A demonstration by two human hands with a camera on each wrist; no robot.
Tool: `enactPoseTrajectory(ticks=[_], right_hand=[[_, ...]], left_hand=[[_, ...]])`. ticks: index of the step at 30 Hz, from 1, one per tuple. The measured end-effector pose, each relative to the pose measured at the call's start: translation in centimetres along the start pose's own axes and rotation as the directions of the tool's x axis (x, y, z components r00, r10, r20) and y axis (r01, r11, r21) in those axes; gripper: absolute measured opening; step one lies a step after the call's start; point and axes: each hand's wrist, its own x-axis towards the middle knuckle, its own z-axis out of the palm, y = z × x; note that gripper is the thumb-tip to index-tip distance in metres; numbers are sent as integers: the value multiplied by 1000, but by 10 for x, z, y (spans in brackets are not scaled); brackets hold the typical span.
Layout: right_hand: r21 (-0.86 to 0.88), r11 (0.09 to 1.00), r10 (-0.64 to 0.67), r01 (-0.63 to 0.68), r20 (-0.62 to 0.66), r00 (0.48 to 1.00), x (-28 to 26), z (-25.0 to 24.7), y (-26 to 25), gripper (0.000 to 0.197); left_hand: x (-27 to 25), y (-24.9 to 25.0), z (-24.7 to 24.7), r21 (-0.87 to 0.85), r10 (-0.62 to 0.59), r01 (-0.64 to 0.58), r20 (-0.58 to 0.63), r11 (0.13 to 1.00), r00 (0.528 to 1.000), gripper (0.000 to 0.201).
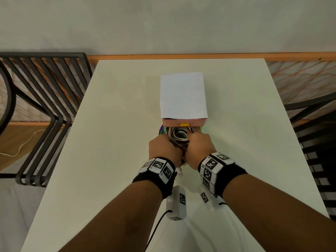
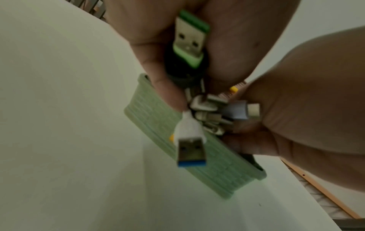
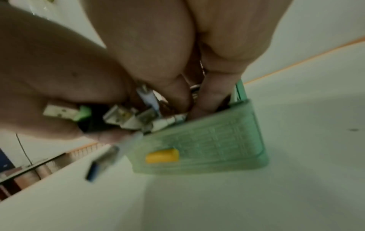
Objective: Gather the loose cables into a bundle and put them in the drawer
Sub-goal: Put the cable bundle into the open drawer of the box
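Observation:
A coiled bundle of white and grey cables (image 1: 179, 136) is held between both hands just in front of a small drawer unit (image 1: 183, 97). My left hand (image 1: 164, 148) grips its left side and my right hand (image 1: 200, 146) its right side. The bundle sits over the pulled-out green drawer (image 2: 158, 125), whose front carries a yellow handle (image 3: 162, 155). Several plugs stick out toward me: a green USB plug (image 2: 189, 37) in the left hand (image 2: 154, 46), a white one with a blue tip (image 2: 190, 148) and a grey one (image 2: 242, 109). The drawer's inside is hidden.
The unit stands mid-table (image 1: 109, 124), with white paper on top and a shut pink drawer (image 1: 172, 122) above the green one. A black metal chair (image 1: 45, 106) is at the left, another (image 1: 309, 124) at the right. The wall lies behind.

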Motion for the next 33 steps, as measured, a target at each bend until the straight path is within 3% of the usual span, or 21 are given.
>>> enactPoseTrajectory(ticks=[5,11,17,25,29,33], right_hand=[[-25,999,-24,23,-45,999,3,7,1,31],[-38,999,-19,16,-80,997,7,10,6,24],[-18,999,-30,28,-143,989,12,18,12,21],[177,984,20,19,-219,975,16,19,17,27],[206,978,91,-44,-224,970,18,17,21,15],[174,984,74,-35,-222,972,22,18,26,18]], left_hand=[[-4,5,0,-11,20,-19,49,1000,999,33],[-5,-5,-3,18,74,-83,306,996,949,15],[-6,-7,-6,-17,40,-38,188,999,981,15],[-13,3,-6,-200,35,38,350,979,936,28],[-16,2,-7,-204,91,-21,344,979,935,34],[-16,-10,-7,-145,168,-122,366,982,915,23]])
